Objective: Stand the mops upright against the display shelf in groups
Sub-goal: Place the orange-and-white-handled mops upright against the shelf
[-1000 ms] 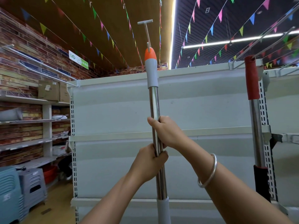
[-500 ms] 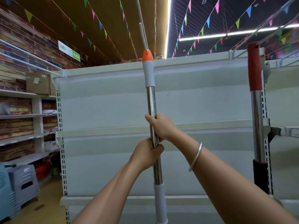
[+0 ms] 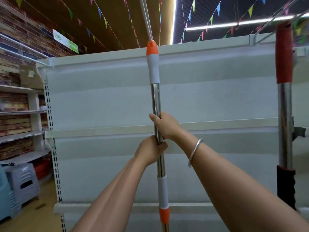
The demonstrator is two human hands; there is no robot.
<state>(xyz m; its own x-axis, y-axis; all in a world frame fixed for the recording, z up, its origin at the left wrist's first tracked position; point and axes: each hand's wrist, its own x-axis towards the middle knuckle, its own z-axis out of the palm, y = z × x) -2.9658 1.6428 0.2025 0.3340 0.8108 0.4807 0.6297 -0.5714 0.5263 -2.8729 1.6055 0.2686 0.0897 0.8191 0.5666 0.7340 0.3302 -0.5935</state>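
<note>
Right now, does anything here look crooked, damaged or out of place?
Nothing stands out. Both hands, left hand and right hand, hold the steel mop pole with orange-and-grey sleeves nearly upright before the white display shelf; the red-sleeved steel mop pole stands straight too.

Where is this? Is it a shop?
Most likely a shop. There's a big white display shelf with slotted posts, strings of coloured flags under the ceiling, and plastic stools stacked by the wall shelves, like goods for sale.

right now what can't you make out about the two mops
- Orange-and-grey steel mop handle, held by left hand and right hand: head view, both ends cut off by frame edges.
- Red-gripped steel mop by the white display shelf: its foot is hidden behind the right forearm.
</note>
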